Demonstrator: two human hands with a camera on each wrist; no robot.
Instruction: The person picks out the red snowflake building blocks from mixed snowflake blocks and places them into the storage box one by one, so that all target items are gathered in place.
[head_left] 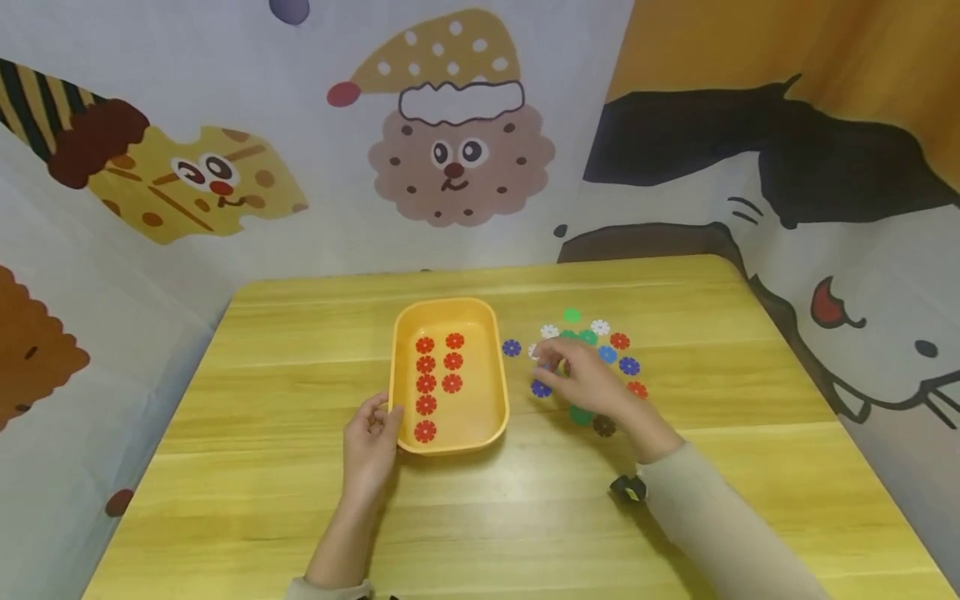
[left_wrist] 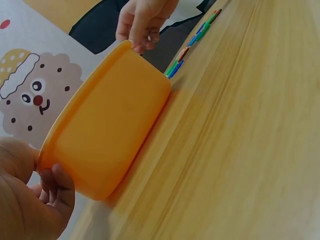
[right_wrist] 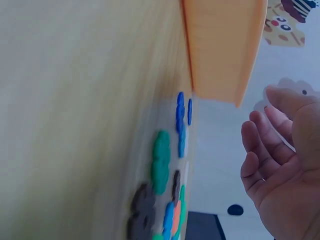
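An orange tray point(head_left: 474, 410) sits mid-table with several red flower discs point(head_left: 425, 384) laid in two columns inside. My left hand point(head_left: 371, 442) grips the tray's near left corner, thumb on the rim point(left_wrist: 56, 183). Right of the tray lie several loose flower discs: blue point(head_left: 512, 348), green point(head_left: 572, 315), white point(head_left: 600, 327), red point(head_left: 619, 340) and brown point(head_left: 603, 426). My right hand point(head_left: 581, 383) hovers over them, fingertips toward the tray. In the right wrist view, its fingers point(right_wrist: 260, 150) are relaxed and hold nothing, above green point(right_wrist: 161, 161) and blue discs point(right_wrist: 181, 120).
The wooden table point(head_left: 262, 467) is bounded by cartoon-print cloth walls point(head_left: 450, 150) at the back and both sides. The tray's outer wall point(left_wrist: 110, 125) fills the left wrist view, with the right hand point(left_wrist: 142, 22) beyond it. A small black device point(head_left: 628, 488) sits at the right wrist.
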